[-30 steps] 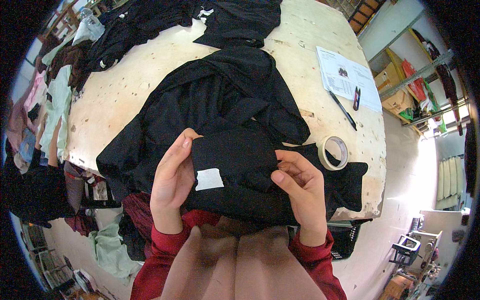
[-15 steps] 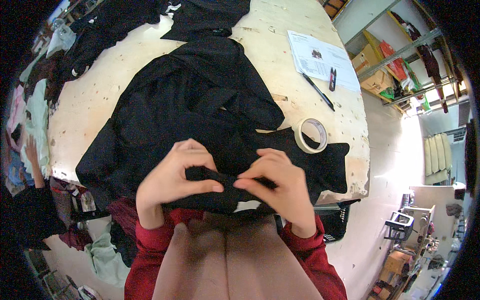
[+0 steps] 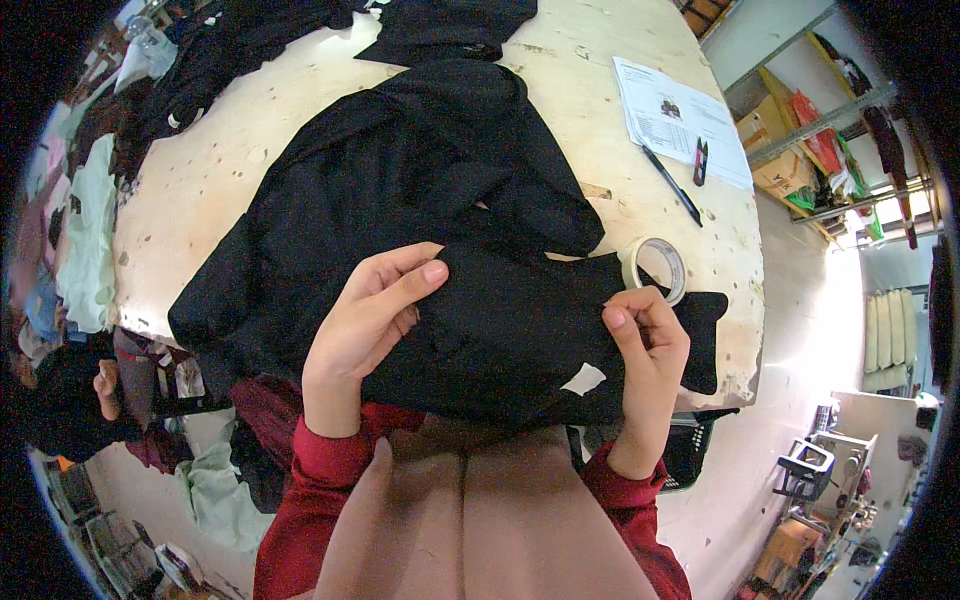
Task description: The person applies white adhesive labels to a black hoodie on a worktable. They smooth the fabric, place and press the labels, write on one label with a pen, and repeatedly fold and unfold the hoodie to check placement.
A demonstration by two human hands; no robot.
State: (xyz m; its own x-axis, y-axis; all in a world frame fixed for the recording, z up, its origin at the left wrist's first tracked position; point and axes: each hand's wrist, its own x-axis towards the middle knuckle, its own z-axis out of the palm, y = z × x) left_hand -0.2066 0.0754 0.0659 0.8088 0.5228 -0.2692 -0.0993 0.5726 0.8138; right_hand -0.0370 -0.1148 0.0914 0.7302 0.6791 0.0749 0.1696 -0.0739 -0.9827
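Between my hands a piece of black cloth [image 3: 510,320] is spread out over a larger heap of black fabric [image 3: 390,160]. My left hand [image 3: 365,320] pinches its upper left part, thumb on top. At its right side, my right hand [image 3: 648,370] grips the edge with bent fingers. A small white sticker or tape scrap [image 3: 583,378] shows low on the fabric beside that hand. Just above the right fingers lies a roll of cream tape [image 3: 632,270], its ring facing up.
Printed paper [image 3: 670,125], a pen [image 3: 670,182] and dark snips [image 3: 700,161] lie right. Black and pale garments [image 3: 90,230] cover the far left. A co-worker's hand [image 3: 106,385] shows lower left. Shelves [image 3: 820,140] and a black crate [image 3: 688,450] flank the table.
My hands came together, bunching the cloth, and have now moved apart, stretching it between them. The white scrap shows farther right than a second ago.
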